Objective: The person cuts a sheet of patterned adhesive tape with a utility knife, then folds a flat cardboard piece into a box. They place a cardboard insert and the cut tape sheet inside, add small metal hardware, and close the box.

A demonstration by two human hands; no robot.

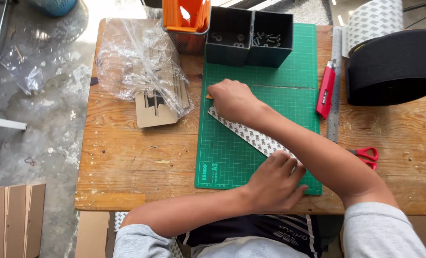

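A white patterned strip lies diagonally on the green cutting mat. My right hand reaches across to the strip's far end, fingers curled around a small orange tool of which only the tip shows. At the near end, by the mat's front edge, my left hand lies flat on the strip and presses it down. The middle of the strip shows between the hands; my right forearm hides part of it.
A red utility knife and metal ruler lie right of the mat, red scissors nearer. A black foam roll fills the right. Dark bins with screws, an orange holder and crumpled plastic wrap stand behind and left.
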